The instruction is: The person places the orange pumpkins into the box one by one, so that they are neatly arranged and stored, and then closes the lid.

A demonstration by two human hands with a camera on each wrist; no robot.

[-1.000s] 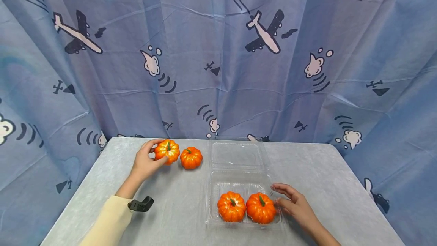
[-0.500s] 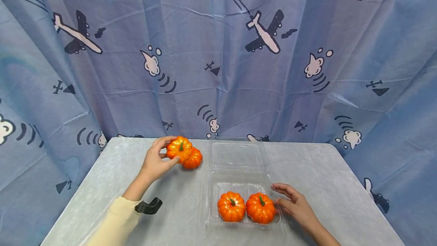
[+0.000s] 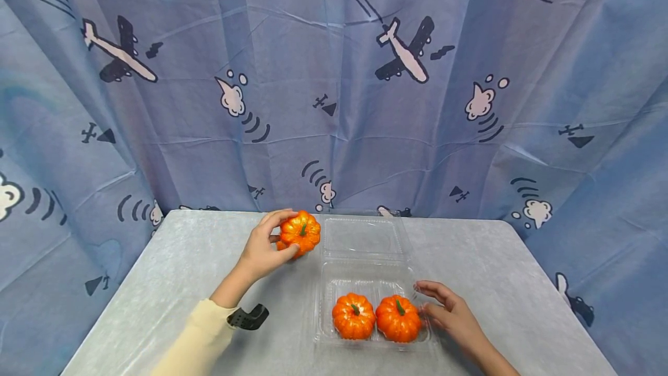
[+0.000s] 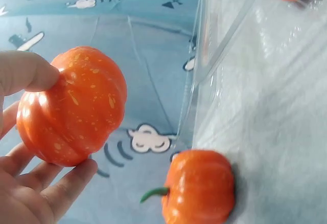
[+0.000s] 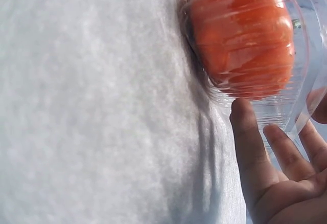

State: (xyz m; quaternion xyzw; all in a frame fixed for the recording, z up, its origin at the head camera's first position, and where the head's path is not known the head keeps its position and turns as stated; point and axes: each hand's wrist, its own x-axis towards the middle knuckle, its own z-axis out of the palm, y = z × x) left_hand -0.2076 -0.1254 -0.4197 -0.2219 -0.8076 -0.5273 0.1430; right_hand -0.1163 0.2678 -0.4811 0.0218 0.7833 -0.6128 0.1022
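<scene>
A blue curtain (image 3: 292, 45) hangs behind; lower left of centre, the left hand (image 3: 264, 253) pinches a pumpkin (image 3: 309, 237); the container (image 3: 365, 271) lies right and below, nearer the right hand (image 3: 453, 313), fingers parted, empty.

The held pumpkin (image 4: 82, 106) is coloured orange, flecked with yellow; the blue curtain (image 3: 334, 62) is printed with aeroplanes (image 3: 409, 57).

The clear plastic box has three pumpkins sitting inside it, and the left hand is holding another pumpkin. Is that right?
Not quite. The clear plastic box has two pumpkins inside, not three; the head view shows it. Another pumpkin is in the grip of the left hand, just as you said.
</scene>
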